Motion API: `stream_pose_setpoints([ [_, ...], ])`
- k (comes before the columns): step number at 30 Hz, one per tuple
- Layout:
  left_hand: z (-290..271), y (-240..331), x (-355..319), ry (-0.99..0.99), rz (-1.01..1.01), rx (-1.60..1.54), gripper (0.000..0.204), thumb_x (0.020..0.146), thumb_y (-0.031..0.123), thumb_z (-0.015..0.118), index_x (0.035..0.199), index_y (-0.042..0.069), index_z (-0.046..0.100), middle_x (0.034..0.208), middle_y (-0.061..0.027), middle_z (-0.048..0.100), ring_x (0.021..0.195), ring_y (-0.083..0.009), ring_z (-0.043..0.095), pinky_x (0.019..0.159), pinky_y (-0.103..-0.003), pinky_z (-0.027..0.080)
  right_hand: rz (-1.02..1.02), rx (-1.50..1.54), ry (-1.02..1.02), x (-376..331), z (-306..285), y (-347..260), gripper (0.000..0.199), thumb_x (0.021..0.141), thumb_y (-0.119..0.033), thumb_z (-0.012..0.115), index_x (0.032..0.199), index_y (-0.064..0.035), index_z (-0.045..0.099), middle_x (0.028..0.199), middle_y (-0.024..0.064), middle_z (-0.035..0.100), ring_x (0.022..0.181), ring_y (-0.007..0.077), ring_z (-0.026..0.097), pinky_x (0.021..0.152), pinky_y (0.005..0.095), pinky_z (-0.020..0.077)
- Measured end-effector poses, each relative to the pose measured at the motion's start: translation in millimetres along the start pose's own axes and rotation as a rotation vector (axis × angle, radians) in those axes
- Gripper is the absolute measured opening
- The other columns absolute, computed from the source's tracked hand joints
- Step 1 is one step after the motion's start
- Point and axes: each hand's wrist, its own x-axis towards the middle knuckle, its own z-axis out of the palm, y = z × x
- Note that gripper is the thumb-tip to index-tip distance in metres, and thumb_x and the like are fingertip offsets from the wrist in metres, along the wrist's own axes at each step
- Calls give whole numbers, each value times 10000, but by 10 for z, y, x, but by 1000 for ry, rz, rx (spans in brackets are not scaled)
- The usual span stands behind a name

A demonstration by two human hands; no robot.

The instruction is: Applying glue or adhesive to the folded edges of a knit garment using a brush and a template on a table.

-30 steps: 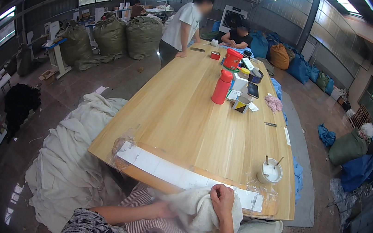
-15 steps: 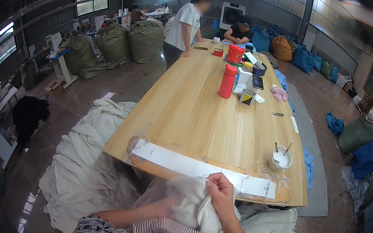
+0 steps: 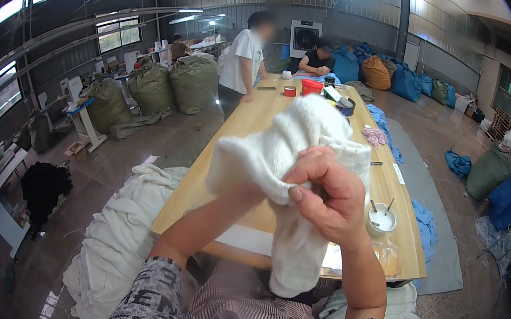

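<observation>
A white fuzzy knit garment (image 3: 316, 129) is raised in front of me above the near end of the table, a sleeve-like part hanging down from it. My right hand (image 3: 330, 197) pinches an edge of the knit between thumb and fingers. Into the garment's opening goes my left hand (image 3: 245, 193), visible only about the wrist; its fingers are hidden inside the cloth. Just right of my right hand, a white tub (image 3: 382, 220) of white paste with two sticks stands on the wooden table (image 3: 255, 111).
White cloth (image 3: 116, 225) is heaped on the floor at the left, with more at my lower right. A red container (image 3: 311, 88), a black round tin and pink cloth (image 3: 374, 136) lie farther up the table. Two people are at its far end; large sacks (image 3: 193, 85) line the floor.
Both hands have risen from my lap to above the table, bringing the white garment up. My left hand has gone inside the cloth, and my view has tilted slightly up.
</observation>
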Motion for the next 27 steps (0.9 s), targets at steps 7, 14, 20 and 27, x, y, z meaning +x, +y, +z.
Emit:
stream_pose_setpoints([
  [7, -16, 313, 723, 14, -31, 131, 539, 872, 241, 652, 1349, 81, 459, 1299, -58, 513, 1247, -203, 457, 1054, -337, 353, 198, -323, 119, -421, -279, 676, 92, 772, -63, 652, 858, -54, 621, 812, 65, 617, 781, 233, 567, 747, 339, 437],
  [14, -398, 343, -312, 93, -73, 252, 542, 872, 246, 650, 1350, 79, 456, 1305, -60, 508, 1248, -202, 456, 1055, -337, 352, 746, -170, -34, -1799, -238, 1245, 96, 830, -118, 620, 852, -24, 619, 779, 83, 654, 727, 207, 611, 654, 328, 481],
  [20, -489, 306, -252, 147, -126, 355, 545, 873, 251, 649, 1351, 77, 454, 1310, -62, 503, 1248, -201, 455, 1055, -337, 352, 960, -87, -185, -2449, -106, 1702, 121, 829, -112, 641, 838, 3, 606, 658, 18, 560, 611, 91, 490, 570, 256, 425],
  [27, -515, 297, -75, 177, -171, 507, 548, 874, 256, 648, 1352, 75, 451, 1316, -64, 498, 1248, -200, 454, 1056, -338, 352, 954, -55, -234, -2402, -173, 2200, 116, 823, -119, 633, 821, -7, 608, 635, 42, 572, 585, 104, 508, 550, 279, 426],
])
